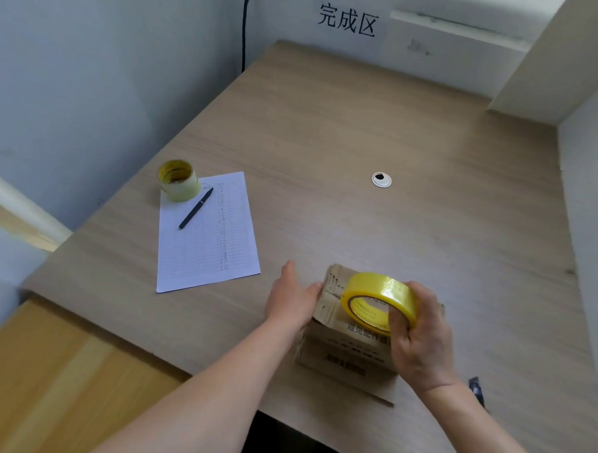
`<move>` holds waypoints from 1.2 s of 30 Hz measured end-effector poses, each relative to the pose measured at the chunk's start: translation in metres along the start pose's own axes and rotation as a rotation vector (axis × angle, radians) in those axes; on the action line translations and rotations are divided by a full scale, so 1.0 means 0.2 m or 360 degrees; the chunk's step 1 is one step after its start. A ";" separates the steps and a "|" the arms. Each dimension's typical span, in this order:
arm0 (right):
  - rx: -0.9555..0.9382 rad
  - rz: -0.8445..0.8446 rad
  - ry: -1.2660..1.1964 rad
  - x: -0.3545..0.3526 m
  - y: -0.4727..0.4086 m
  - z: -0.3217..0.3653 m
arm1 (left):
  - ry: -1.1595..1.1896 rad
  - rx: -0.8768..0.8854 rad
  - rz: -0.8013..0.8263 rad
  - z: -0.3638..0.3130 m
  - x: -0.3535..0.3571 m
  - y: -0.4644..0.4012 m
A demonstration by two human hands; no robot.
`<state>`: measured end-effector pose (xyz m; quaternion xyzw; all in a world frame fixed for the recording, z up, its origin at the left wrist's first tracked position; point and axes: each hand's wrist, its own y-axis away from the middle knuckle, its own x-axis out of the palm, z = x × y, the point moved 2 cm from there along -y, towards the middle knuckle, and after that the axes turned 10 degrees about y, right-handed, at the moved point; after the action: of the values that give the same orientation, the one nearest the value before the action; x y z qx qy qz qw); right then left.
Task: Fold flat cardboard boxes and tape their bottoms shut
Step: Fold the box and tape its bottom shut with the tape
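Box [346,334]: near desk [329,131] edge, flaps up, long axis running away from the person.
Left hand [289,296]: flat, pressed against the box's left side.
Right hand [423,338]: gripping tape [378,300] over the box, hole facing the person.

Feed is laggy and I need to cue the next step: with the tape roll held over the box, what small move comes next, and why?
Probably lower the yellow tape roll onto the near edge of the cardboard box and stick the free end down. The right hand holds the roll just above the closed flaps, the left hand braces the box's left side, and no tape shows along the seam yet.
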<state>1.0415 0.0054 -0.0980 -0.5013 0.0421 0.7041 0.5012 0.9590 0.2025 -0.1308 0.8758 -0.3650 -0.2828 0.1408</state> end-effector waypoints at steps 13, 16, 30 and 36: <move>0.0731 0.0699 -0.1069 -0.18 -0.12 -0.05 | 0.0618 0.0439 0.0235 -0.01 0.14 0.02; 0.0669 0.0746 -0.1176 -0.30 -0.16 -0.10 | 0.0622 0.0429 0.0230 0.00 0.15 0.01; 0.0259 0.0841 0.0653 -0.59 -0.15 -0.13 | 0.0505 0.0411 0.0216 -0.03 0.21 0.03; 0.0338 0.1028 0.1028 -0.57 -0.08 -0.24 | 0.0446 0.0428 0.0196 -0.04 0.21 0.03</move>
<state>1.0841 -0.0891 -0.0295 -0.6019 0.4217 0.6237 0.2661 0.9839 0.1686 -0.1380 0.8936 -0.4290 -0.0976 0.0890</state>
